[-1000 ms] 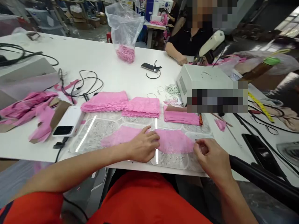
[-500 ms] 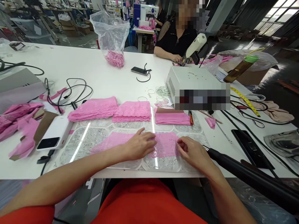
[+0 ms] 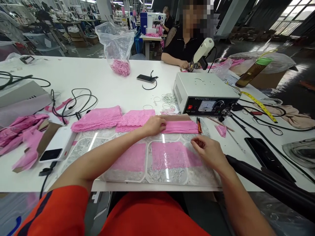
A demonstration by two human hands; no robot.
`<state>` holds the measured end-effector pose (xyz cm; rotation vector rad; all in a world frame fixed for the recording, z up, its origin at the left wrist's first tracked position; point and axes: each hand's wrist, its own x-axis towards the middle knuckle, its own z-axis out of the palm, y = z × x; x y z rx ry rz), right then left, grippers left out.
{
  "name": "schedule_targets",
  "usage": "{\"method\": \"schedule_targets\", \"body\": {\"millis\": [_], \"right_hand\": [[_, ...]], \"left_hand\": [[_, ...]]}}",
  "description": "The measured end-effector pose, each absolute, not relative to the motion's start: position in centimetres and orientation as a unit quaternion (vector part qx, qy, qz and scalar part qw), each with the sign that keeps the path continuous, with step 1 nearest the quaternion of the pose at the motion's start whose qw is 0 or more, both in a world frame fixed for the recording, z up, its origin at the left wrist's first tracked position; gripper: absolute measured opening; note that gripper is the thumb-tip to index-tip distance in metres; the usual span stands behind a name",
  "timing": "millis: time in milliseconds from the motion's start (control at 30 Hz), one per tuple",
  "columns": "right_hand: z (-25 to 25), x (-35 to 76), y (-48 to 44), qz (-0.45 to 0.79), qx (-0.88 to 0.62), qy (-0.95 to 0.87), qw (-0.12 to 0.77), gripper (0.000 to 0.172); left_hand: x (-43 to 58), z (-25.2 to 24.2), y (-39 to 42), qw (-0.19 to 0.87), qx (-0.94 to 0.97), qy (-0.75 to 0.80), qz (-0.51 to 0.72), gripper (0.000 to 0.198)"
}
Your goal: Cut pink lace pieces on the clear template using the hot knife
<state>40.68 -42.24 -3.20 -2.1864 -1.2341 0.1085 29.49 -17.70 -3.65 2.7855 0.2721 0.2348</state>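
Note:
My left hand (image 3: 154, 125) reaches forward and rests with curled fingers on the left end of a stack of flat pink fabric pieces (image 3: 182, 127). My right hand (image 3: 209, 152) lies at the right end of a pink lace strip (image 3: 157, 156), fingers bent and touching its edge. The lace strip lies spread across a clear plastic mat (image 3: 172, 175) at the table's near edge. Two stacks of folded pink lace (image 3: 98, 118) (image 3: 135, 118) sit behind the mat on the left.
A white machine with a dial (image 3: 205, 95) stands at the right; a person in black works behind it. A white power bank (image 3: 57, 144), black cables (image 3: 73, 101), pink scraps (image 3: 19, 131), a phone (image 3: 146, 78), a plastic bag (image 3: 116, 46) and a black phone (image 3: 268, 158) lie around.
My left hand has left the lace strip and moved forward onto the stack of flat pink pieces. My right hand stays at the strip's right end. The view has tilted upward.

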Motion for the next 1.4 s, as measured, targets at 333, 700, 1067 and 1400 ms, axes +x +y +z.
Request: {"method": "schedule_targets", "body": {"millis": [333,700,1067,1400], "right_hand": [[-3.1,39.8,-34.5,0.032,-0.794,-0.54,0.276,0.019],[-5.0,40.5,-32.1,0.051,-0.783,-0.556,0.275,0.017],[-5.4,40.2,-31.9,0.069,-0.756,-0.576,0.304,0.014],[-5.9,39.9,-31.8,0.058,-0.769,-0.552,0.317,0.017]], "left_hand": [[30.4,-3.2,-16.6,0.227,0.968,0.091,0.063,0.019],[30.4,-3.6,-15.9,0.277,0.956,0.08,0.057,0.02],[30.7,-3.6,-15.8,0.29,0.952,0.089,0.047,0.019],[31.4,-2.9,-15.4,0.323,0.937,0.125,0.048,0.02]]}}
